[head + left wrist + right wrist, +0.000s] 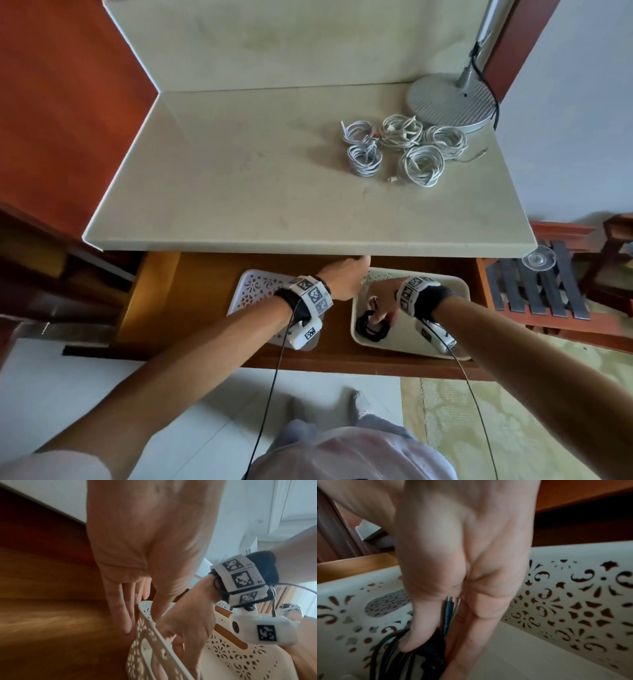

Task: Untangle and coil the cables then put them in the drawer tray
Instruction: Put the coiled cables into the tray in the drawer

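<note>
An open wooden drawer (191,294) under the counter holds a cream perforated tray (455,291). My right hand (380,313) is down inside the tray and pinches a coiled black cable (368,330). In the right wrist view the thumb and fingers of that hand (429,657) clamp the coil (388,655), and a plug (448,604) sticks up between them. My left hand (359,274) is at the tray's far left corner. In the left wrist view it (140,623) holds the tray wall (142,639), straight fingers outside, thumb inside.
A second, white perforated tray (253,291) lies left of the cream one in the drawer. Several coiled white cables (404,147) lie on the counter (239,192) beside a silver lamp base (452,102). A wooden slatted chair (537,291) stands at the right.
</note>
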`<state>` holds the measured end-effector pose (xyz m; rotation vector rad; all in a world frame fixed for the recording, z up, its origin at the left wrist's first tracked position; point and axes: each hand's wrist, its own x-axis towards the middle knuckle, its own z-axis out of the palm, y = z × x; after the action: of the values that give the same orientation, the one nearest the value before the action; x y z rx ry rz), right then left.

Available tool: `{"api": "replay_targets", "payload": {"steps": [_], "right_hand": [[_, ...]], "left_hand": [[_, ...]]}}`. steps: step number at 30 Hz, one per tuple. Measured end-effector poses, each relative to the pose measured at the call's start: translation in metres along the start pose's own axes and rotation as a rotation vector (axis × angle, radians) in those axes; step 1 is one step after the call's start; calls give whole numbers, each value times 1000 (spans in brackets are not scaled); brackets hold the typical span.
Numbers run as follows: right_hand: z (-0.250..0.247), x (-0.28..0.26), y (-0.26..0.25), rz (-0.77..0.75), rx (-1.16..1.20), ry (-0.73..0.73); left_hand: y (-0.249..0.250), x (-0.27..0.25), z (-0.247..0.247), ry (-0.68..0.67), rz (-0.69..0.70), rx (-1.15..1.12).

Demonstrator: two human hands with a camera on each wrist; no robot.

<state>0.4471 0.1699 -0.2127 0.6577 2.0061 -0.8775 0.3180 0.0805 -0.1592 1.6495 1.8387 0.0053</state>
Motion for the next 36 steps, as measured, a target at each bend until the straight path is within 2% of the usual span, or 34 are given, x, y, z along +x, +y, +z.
{"api": "replay_targets", "payload": {"steps": [6, 11, 13, 17, 23, 28, 32, 36], "right_hand": [[10, 8, -7, 48, -64, -68], [13, 4, -9, -71, -124, -55], [16, 4, -12, -118, -220, -26], [21, 5, -25, -133, -368, 33], [32, 5, -28, -70, -262, 46], [33, 3, -24, -35, -111, 167], [35, -1, -28, -33, -174, 174], [38, -3, -28, -19, -217, 241]], "left_hand": [[-11, 0, -5, -132, -3, 31], [-12, 10, -3, -149, -36, 70], [-10, 17, -3, -158, -51, 100], [-4, 21, -6, -185, -37, 167], [-1, 22, -5, -223, -56, 175], [3, 19, -5, -230, -72, 161], [6, 14, -9, -240, -78, 153], [11, 9, -13, -244, -74, 176]]}}
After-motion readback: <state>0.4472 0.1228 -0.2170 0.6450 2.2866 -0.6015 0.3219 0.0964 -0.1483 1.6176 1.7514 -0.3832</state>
